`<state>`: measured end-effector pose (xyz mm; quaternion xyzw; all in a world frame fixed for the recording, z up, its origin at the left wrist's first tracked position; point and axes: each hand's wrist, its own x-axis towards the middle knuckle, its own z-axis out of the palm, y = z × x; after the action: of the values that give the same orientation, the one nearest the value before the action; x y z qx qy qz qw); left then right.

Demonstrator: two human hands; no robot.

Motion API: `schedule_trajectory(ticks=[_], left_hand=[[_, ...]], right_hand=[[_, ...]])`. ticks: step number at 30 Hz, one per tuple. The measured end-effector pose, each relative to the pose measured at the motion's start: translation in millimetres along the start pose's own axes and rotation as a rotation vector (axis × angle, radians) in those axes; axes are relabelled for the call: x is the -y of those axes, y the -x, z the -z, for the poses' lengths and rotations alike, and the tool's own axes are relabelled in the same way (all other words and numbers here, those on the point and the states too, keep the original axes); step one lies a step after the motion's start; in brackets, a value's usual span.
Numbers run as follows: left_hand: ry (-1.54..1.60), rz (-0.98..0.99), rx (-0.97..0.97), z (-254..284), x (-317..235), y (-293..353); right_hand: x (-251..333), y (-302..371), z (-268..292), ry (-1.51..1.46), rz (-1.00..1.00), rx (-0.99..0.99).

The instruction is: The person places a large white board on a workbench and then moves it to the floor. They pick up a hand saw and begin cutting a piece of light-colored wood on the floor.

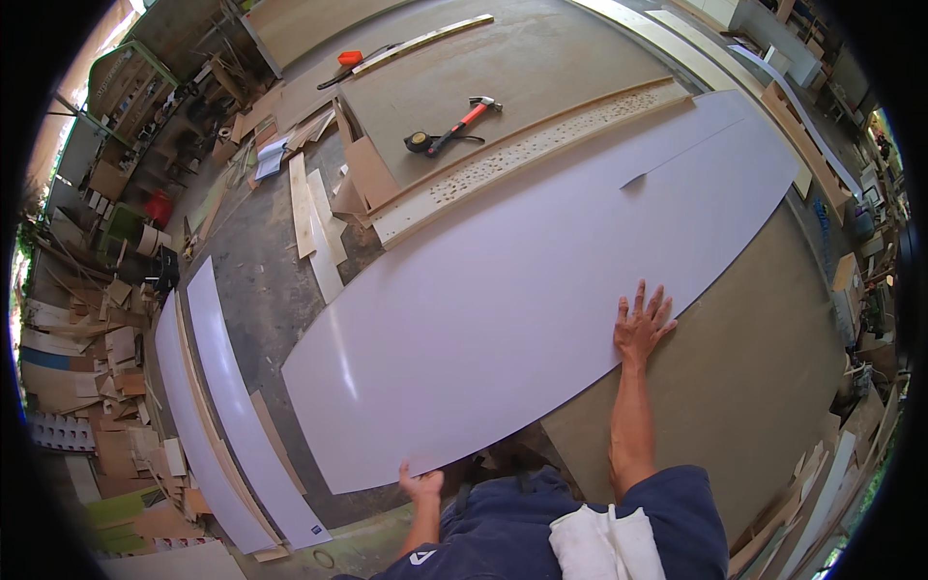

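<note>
A large white sheet [503,300] with a smooth, slightly glossy face lies slantwise before me. Near its far right part runs a thin dark line that ends in a small raised flap [633,182]. My right hand [642,327] rests flat on the sheet by its near edge, fingers spread. At the near left edge, my left hand [422,482] grips the sheet's rim; some of its fingers are hidden. Along the far edge lies a pale wooden board [532,159] dotted with dark marks, partly over the sheet.
A red-and-black hammer [467,124] and a tape measure [420,143] lie on the brown board [387,106] beyond. An orange-handled tool [350,59] is farther back. Narrow white strips [227,358] lean at left. Wood scraps [121,358] pile up along the left side.
</note>
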<state>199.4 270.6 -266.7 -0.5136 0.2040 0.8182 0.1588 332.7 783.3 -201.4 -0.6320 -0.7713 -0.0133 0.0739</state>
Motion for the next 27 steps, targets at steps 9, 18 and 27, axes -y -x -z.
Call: schedule_trajectory(ticks=[9, 18, 27], left_hand=[[-0.14, -0.6, -0.002, 41.3, -285.7, 16.9], [-0.175, -0.575, 0.075, 14.1, -234.2, 37.6], [-0.423, -0.511, 0.157, -6.1, -170.6, 78.4]], right_hand=[[-1.0, -12.0, 1.2, 0.012, 0.01, -0.002], [-31.5, -57.4, -11.1, 0.074, -0.019, -0.017], [-44.5, -88.1, -23.1, 0.074, -0.201, -0.096]])
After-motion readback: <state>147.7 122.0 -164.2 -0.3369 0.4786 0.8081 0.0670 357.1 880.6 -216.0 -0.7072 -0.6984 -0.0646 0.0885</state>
